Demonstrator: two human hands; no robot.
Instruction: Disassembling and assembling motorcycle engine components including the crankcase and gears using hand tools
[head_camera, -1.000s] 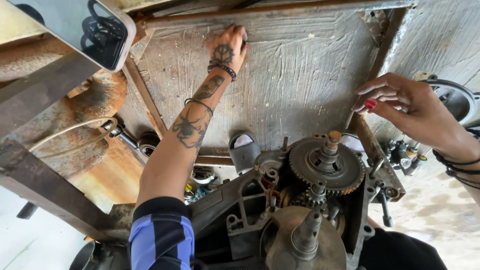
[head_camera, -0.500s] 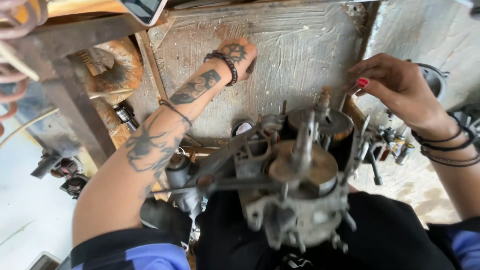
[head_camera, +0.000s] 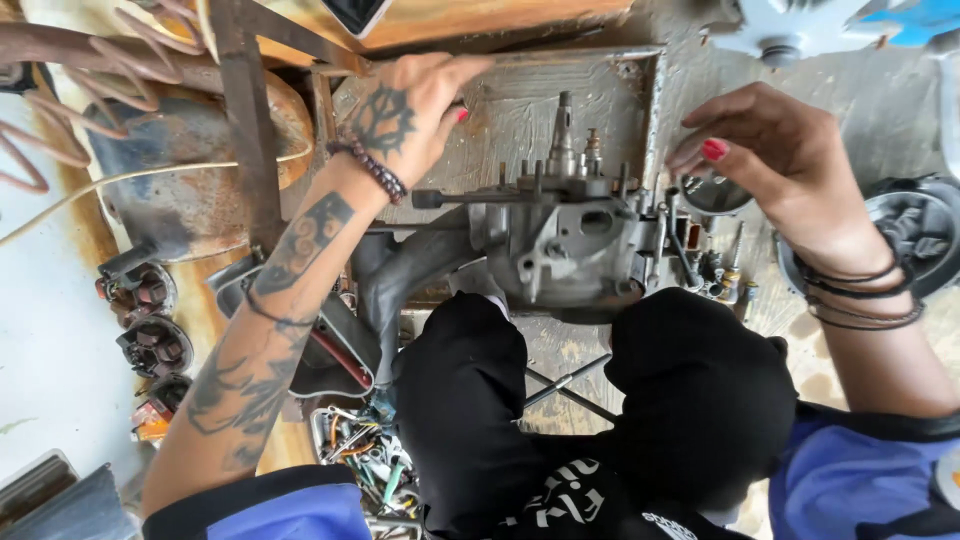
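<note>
A grey engine case (head_camera: 560, 235) with upright shafts and studs stands on a scratched metal tray (head_camera: 600, 70), between my black-clad knees. My left hand (head_camera: 410, 110), tattooed and wearing a bead bracelet, lies flat on the tray's far left corner with its fingers stretched out and nothing in it. My right hand (head_camera: 770, 150), with red nails and black wrist bands, hovers at the tray's right rim. Its fingers are curled together just above a small round metal part (head_camera: 712, 195). Whether they pinch anything is hidden.
A rusty steel frame (head_camera: 240, 120) and a rusted tank stand at the left, with stator coils (head_camera: 140, 290) on the floor below. A box of small tools (head_camera: 355, 440) sits by my left knee. A round finned cover (head_camera: 920, 235) lies at the right, bolts (head_camera: 725, 275) beside the case.
The view has dropped and shifted, so the engine case now shows from the side. Both hands stay where they were on the tray, the left at the far corner, the right at the rim.
</note>
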